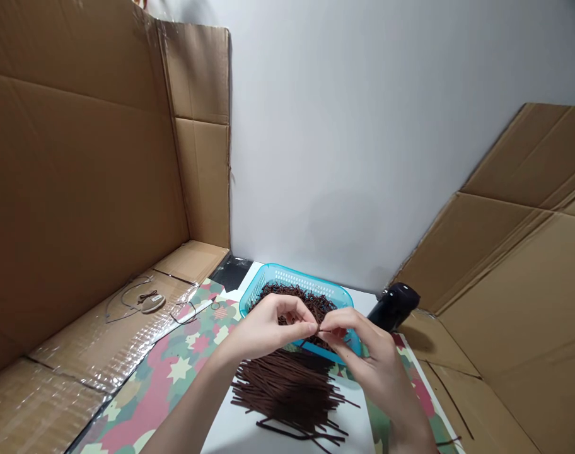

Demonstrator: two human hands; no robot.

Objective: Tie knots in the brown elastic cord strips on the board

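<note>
My left hand [273, 325] and my right hand [367, 347] meet fingertip to fingertip above the front of a blue plastic basket [348, 302]. Both pinch a short piece of dark brown cord [319, 329], mostly hidden by the fingers. Inside the basket lies a heap of small, twisted brown cord pieces [292, 291]. Below my hands, a thick pile of long, straight brown cords [287, 384] is spread across a white board [351, 410]. A few loose cords lie at the pile's near edge.
A patterned cloth [174, 378] covers the table. Cardboard walls rise left [79, 176] and right [519, 271], with a white wall [335, 126] behind. A shiny black object [396, 306] stands right of the basket. A small beige oval item [152, 304] lies on the left cardboard.
</note>
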